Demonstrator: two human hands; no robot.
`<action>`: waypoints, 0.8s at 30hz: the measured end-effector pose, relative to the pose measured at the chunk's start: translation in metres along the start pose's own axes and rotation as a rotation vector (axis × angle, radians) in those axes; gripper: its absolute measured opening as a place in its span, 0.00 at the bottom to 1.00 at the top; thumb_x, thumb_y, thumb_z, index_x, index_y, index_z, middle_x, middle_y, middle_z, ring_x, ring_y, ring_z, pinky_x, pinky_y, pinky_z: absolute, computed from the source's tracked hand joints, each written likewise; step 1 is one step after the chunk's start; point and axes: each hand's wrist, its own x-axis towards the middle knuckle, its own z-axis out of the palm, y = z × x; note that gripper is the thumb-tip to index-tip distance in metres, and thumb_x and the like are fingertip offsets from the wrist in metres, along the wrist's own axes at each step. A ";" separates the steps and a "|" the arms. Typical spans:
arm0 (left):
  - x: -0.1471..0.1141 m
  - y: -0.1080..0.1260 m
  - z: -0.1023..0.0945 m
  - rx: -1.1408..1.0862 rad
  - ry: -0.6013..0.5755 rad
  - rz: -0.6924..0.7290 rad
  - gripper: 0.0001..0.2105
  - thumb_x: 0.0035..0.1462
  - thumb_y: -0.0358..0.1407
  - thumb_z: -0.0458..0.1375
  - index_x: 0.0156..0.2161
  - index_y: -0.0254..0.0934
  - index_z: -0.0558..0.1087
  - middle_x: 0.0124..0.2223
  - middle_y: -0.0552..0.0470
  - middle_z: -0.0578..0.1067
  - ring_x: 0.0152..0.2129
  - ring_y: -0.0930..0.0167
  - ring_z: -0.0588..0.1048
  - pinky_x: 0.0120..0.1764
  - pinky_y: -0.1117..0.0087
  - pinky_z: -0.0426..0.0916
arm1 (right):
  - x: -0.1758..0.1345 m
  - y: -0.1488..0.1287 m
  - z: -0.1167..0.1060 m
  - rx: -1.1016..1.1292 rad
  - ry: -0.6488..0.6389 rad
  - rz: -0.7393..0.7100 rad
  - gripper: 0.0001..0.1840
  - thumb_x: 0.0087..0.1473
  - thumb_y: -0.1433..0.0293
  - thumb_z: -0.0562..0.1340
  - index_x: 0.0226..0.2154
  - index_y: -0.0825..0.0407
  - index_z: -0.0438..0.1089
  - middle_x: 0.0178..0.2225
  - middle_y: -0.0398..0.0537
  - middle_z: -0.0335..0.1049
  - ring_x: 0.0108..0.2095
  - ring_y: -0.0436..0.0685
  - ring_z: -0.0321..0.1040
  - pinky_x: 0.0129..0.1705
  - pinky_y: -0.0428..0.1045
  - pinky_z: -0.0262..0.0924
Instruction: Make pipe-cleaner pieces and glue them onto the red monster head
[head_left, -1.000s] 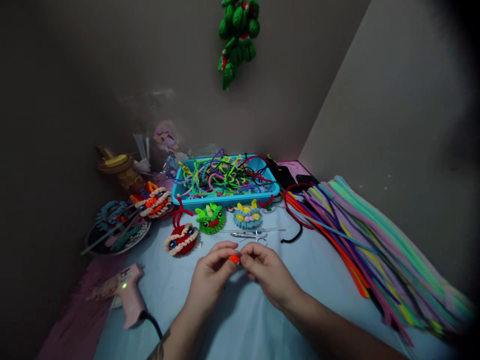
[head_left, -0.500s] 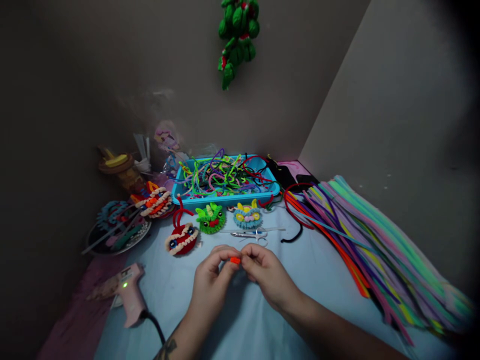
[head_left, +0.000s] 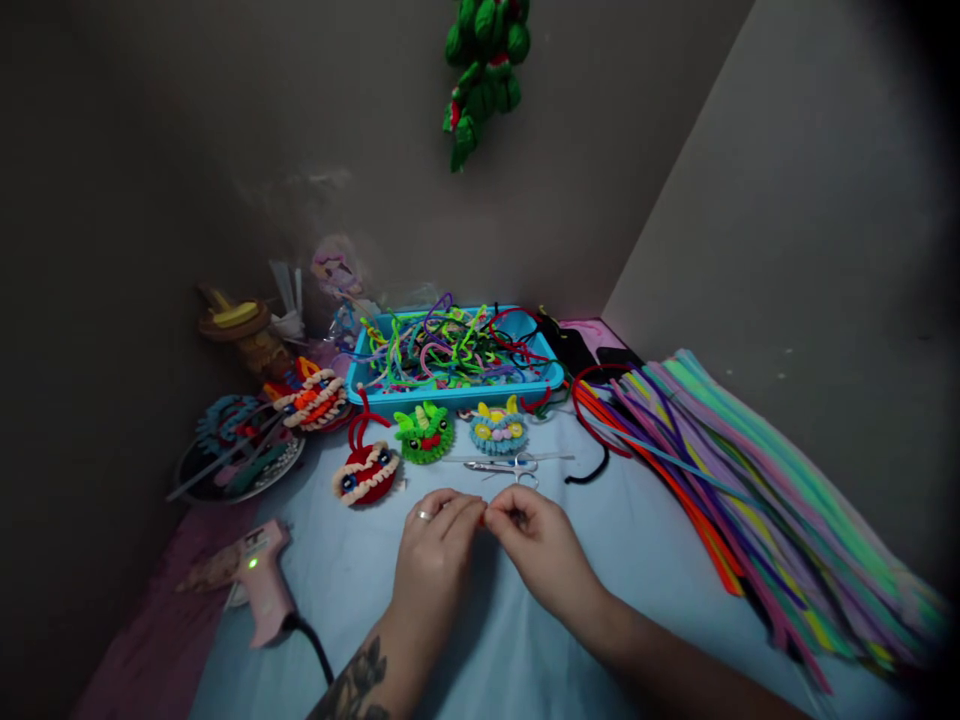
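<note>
Over the blue cloth, my left hand (head_left: 437,545) is closed around a small orange pipe cleaner piece (head_left: 482,520), nearly all of it hidden by the fingers. My right hand (head_left: 534,540) pinches at the same piece, its fingertips meeting those of the left. Just beyond the hands lie small scissors (head_left: 504,467). Fuzzy pipe cleaner heads sit behind: a red one (head_left: 367,475) with a cream brow, a green one (head_left: 425,434) and a light blue one (head_left: 499,428) with yellow eyes.
A blue tray (head_left: 450,400) of tangled pipe cleaners stands at the back. Long pipe cleaners (head_left: 750,510) spread over the right side. At left are a pink glue gun (head_left: 266,585) with a lit green light and a metal bowl (head_left: 277,480). A green bundle (head_left: 484,80) hangs above.
My left hand has rolled over, turning its back and ring upward and covering most of the orange piece. The right hand keeps its pinch. The view has shifted slightly.
</note>
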 end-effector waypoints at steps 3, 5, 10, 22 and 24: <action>-0.004 -0.001 0.001 -0.143 -0.010 -0.129 0.11 0.57 0.27 0.54 0.42 0.36 0.76 0.38 0.46 0.80 0.33 0.66 0.77 0.37 0.65 0.72 | 0.001 0.002 0.002 0.140 -0.048 0.035 0.09 0.49 0.66 0.62 0.22 0.52 0.67 0.23 0.43 0.67 0.27 0.53 0.63 0.32 0.49 0.57; -0.002 -0.001 -0.001 -0.287 -0.011 -0.265 0.12 0.56 0.28 0.54 0.43 0.37 0.76 0.39 0.46 0.80 0.33 0.68 0.78 0.36 0.69 0.73 | 0.002 0.002 0.001 0.255 -0.107 0.031 0.10 0.51 0.63 0.62 0.25 0.52 0.69 0.25 0.44 0.69 0.29 0.53 0.64 0.34 0.49 0.58; 0.009 0.004 -0.009 -0.593 -0.036 -0.562 0.11 0.53 0.35 0.59 0.41 0.37 0.78 0.37 0.46 0.80 0.34 0.67 0.78 0.37 0.68 0.73 | 0.002 0.000 -0.007 0.267 -0.115 -0.113 0.06 0.49 0.65 0.64 0.29 0.50 0.72 0.30 0.45 0.69 0.34 0.54 0.65 0.37 0.48 0.58; 0.010 0.003 -0.012 -0.925 -0.278 -0.686 0.21 0.49 0.41 0.63 0.49 0.37 0.74 0.30 0.50 0.77 0.25 0.73 0.71 0.30 0.72 0.66 | 0.012 0.002 -0.019 0.263 -0.197 -0.237 0.04 0.47 0.68 0.66 0.30 0.47 0.70 0.36 0.44 0.59 0.37 0.54 0.60 0.38 0.48 0.56; 0.010 0.003 -0.013 -0.995 -0.290 -0.732 0.28 0.47 0.42 0.64 0.54 0.35 0.69 0.26 0.53 0.74 0.22 0.76 0.68 0.27 0.75 0.63 | 0.013 0.002 -0.023 0.234 -0.295 -0.216 0.05 0.49 0.66 0.65 0.32 0.46 0.73 0.39 0.45 0.58 0.39 0.54 0.60 0.40 0.48 0.56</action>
